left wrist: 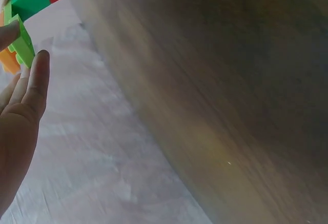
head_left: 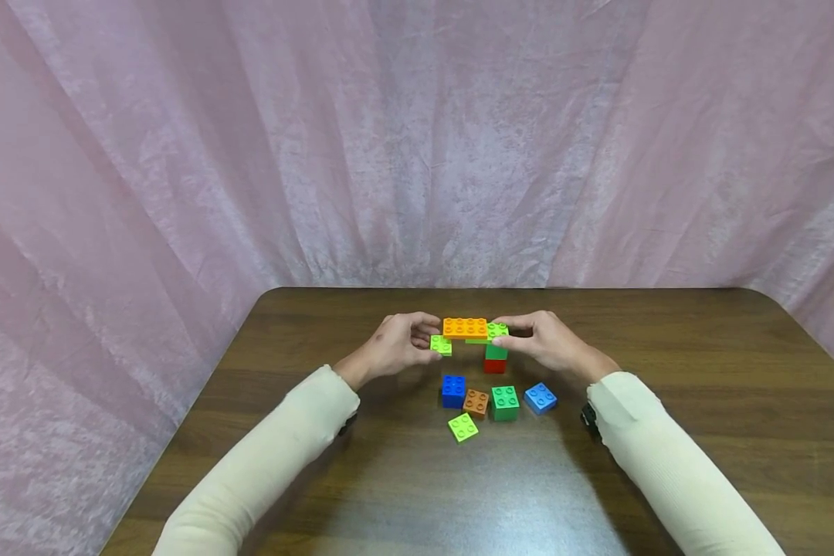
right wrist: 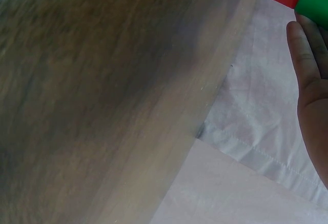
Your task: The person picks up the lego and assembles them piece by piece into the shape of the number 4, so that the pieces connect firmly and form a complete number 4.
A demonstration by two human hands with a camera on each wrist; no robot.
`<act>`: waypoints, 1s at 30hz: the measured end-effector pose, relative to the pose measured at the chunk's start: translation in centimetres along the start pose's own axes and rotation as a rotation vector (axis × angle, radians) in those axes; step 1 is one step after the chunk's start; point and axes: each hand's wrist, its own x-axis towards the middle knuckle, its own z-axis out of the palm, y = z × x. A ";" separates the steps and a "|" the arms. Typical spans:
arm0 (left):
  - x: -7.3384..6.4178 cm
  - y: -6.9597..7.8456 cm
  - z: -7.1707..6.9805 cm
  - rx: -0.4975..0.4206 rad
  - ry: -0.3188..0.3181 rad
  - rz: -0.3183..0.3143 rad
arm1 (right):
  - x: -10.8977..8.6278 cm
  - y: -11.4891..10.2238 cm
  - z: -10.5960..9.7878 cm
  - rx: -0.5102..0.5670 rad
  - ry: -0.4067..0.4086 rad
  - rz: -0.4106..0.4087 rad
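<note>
In the head view, my left hand (head_left: 392, 345) pinches a small lime brick (head_left: 441, 345) between thumb and fingers. That brick sits by the left end of a long orange brick (head_left: 465, 328), slightly lower; whether they are joined cannot be told. The orange brick's right end meets another lime piece (head_left: 498, 332), topping a stack with a green brick (head_left: 496, 352) and a red brick (head_left: 495, 366). My right hand (head_left: 545, 340) grips the top of this stack from the right. The left wrist view shows the pinched lime brick (left wrist: 23, 44) near the left fingertips.
Loose bricks lie on the brown table (head_left: 667, 386) nearer me: dark blue (head_left: 453, 391), brown (head_left: 476, 403), green (head_left: 505, 403), light blue (head_left: 540, 398) and a lime plate (head_left: 462, 428). A pink curtain (head_left: 417, 154) hangs behind the table's far edge.
</note>
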 end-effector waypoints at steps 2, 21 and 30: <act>0.2 0.2 0.1 -0.002 -0.002 -0.012 | 0.0 0.0 0.0 0.005 -0.002 0.001; 1.7 1.0 0.7 0.044 0.011 0.045 | 0.1 0.1 0.0 0.023 -0.003 0.009; 2.0 1.2 0.9 0.059 -0.021 0.090 | 0.1 0.1 0.0 0.015 -0.003 0.009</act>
